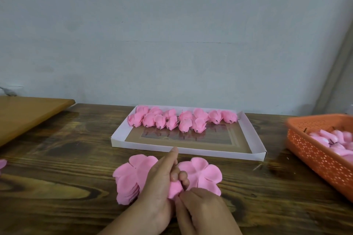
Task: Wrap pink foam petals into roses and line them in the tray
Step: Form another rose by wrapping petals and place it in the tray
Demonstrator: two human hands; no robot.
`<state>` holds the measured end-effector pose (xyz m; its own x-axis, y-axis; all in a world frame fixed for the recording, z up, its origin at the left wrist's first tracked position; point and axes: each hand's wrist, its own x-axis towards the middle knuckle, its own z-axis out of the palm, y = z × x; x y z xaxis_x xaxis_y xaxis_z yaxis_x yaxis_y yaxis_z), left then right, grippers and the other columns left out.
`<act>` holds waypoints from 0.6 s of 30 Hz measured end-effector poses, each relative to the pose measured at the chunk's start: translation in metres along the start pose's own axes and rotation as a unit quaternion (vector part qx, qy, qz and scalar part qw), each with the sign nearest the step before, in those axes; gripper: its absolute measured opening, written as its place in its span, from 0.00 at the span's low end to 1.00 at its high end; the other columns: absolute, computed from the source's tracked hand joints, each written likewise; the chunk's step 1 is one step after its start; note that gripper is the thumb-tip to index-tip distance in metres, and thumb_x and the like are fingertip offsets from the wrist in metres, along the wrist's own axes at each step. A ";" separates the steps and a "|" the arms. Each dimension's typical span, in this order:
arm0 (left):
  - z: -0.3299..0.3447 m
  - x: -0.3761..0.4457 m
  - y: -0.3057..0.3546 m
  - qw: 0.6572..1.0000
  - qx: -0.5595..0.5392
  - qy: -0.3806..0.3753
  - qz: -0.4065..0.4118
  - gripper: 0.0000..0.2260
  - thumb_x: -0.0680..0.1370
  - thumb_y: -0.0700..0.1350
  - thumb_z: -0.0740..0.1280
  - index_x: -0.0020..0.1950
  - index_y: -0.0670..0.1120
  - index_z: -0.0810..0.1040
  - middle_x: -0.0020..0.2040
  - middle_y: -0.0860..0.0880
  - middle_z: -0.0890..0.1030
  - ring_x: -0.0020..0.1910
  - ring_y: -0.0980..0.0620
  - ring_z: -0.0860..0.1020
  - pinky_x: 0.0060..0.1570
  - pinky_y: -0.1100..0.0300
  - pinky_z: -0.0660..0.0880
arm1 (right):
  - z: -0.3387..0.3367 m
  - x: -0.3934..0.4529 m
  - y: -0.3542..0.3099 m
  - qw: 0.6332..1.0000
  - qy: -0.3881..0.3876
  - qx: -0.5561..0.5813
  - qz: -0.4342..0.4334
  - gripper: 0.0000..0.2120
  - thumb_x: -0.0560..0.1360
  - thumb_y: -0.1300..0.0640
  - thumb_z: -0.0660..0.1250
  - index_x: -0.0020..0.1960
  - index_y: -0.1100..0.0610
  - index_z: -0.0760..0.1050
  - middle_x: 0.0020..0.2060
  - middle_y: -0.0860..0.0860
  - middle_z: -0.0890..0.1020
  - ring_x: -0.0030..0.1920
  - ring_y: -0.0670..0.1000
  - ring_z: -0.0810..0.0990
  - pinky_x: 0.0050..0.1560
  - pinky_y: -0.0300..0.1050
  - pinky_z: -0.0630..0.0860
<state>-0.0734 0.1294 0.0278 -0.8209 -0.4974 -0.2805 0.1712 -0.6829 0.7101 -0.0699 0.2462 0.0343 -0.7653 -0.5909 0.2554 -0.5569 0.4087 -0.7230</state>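
- Petal work is happening at the front middle of the desk [57,158]: a small pink foam bud [174,189] is sitting pinched between both hands, just above the wood.
- Left hand [158,183] is wrapping round the bud from the left, its grip clamped on the foam, with the forefinger pointing up toward the tray and the other fingertips curling over the bud's top.
- Right hand [202,210] is coming in from below right, thumb and fingers pinching the bud's lower edge, so that grip is closed on the foam as well.
- Stack of flat pink petals [129,179] is lying on the desk just left of the hands, partly hidden under the left hand.
- Single spread petal piece [204,173] is lying flat to the right of the hands, touching the desk.
- White cardboard tray [122,140] is sitting just beyond the hands, with finished pink roses [181,119] lining its far end in two close rows; the near part of the tray floor is showing brown.
- Orange plastic basket [313,156] is standing at the right edge, well apart from the tray, holding more pink foam pieces [332,139].
- Lighter brown board [28,112] is overlapping the desk's far left corner.
- Scrap of pink [2,164] is peeking in at the left edge.
- Grey-blue wall [172,34] is filling the background.
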 end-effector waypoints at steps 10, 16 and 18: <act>-0.001 -0.003 0.008 0.999 -0.023 -0.034 -0.008 0.17 0.59 0.52 0.79 0.25 0.48 0.71 0.21 0.51 0.66 0.19 0.55 0.70 0.24 0.64 0.68 | -0.001 0.018 0.004 0.801 -0.138 0.528 0.245 0.25 0.78 0.71 0.59 0.26 0.62 0.80 0.26 0.57 0.76 0.22 0.50 0.72 0.24 0.36 0.66; -0.001 -0.001 0.004 1.000 -0.001 -0.006 0.012 0.16 0.65 0.50 0.76 0.28 0.46 0.71 0.23 0.50 0.64 0.22 0.52 0.69 0.21 0.62 0.69 | 0.001 0.010 0.021 0.989 -0.074 0.119 0.037 0.23 0.79 0.55 0.64 0.32 0.32 0.76 0.43 0.39 0.81 0.52 0.42 0.78 0.44 0.24 0.68; 0.000 -0.002 0.004 1.000 0.007 -0.009 0.016 0.16 0.64 0.50 0.76 0.30 0.45 0.71 0.22 0.50 0.63 0.22 0.52 0.70 0.21 0.61 0.71 | 0.000 0.008 0.018 0.997 -0.055 0.057 -0.021 0.21 0.79 0.56 0.64 0.35 0.31 0.76 0.50 0.46 0.81 0.57 0.48 0.75 0.51 0.28 0.70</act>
<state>-0.0710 0.1274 0.0311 -0.8245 -0.5095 -0.2463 0.1897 -0.6590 0.7279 -0.0858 0.2489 0.0237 -0.6979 -0.6815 0.2201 -0.5433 0.3035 -0.7828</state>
